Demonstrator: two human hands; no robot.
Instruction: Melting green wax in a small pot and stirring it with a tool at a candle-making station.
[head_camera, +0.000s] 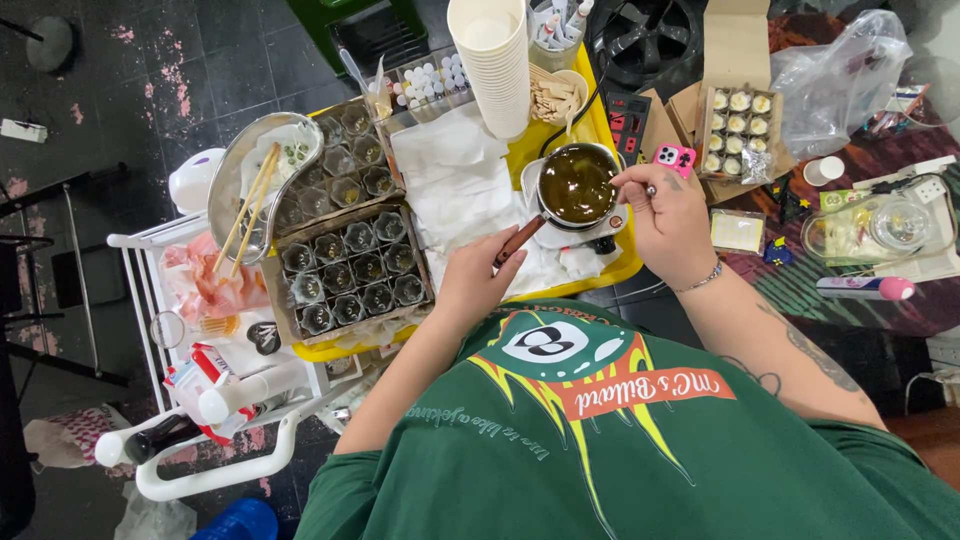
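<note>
A: Head view. The pan (577, 185) sits on the yellow tray (606, 120), full of dark liquid.

B: Left hand (478, 278)?

A: Clamped on the pan's brown handle (520, 240), just left of and below the pan.

B: And the right hand (668, 220)?

A: Right of the pan, fingers pinched shut on a thin stirrer at the rim.

B: Around it?

A: Paper cups (493, 62) above the pan, a box of glass jars (352, 270) well left, a pink phone (673, 157) just right.

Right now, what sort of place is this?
Likely a small home craft bench, perhaps for candle pouring: a pot of dark liquid, trays of small glass jars, stacked paper cups.
</note>
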